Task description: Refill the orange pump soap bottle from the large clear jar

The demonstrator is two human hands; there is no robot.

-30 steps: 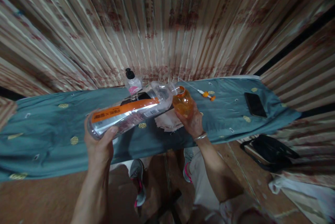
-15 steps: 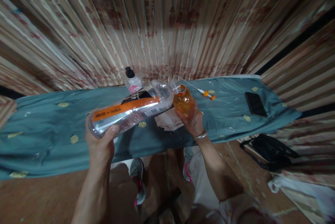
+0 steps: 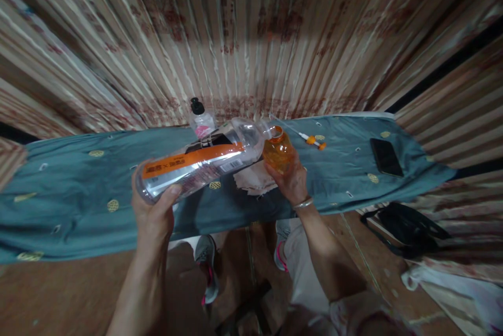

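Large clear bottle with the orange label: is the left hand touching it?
Touching. The head view shows the left hand gripping the large clear bottle near its base, thumb laid against its side.

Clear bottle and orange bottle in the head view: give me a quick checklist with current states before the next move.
1. Left hand holding the clear bottle: ok, gripped near its base.
2. Right hand holding the orange bottle: ok, gripped around its side.
3. Orange bottle uncapped: ok, its round opening shows.
4. Clear bottle's mouth at that opening: ok, tilted toward it; whether the rims touch, cannot tell.
5. Liquid level in the orange bottle: cannot tell, glare and the hand obscure it.
6. Phone apart from both bottles: ok, lying toward the right end of the table.
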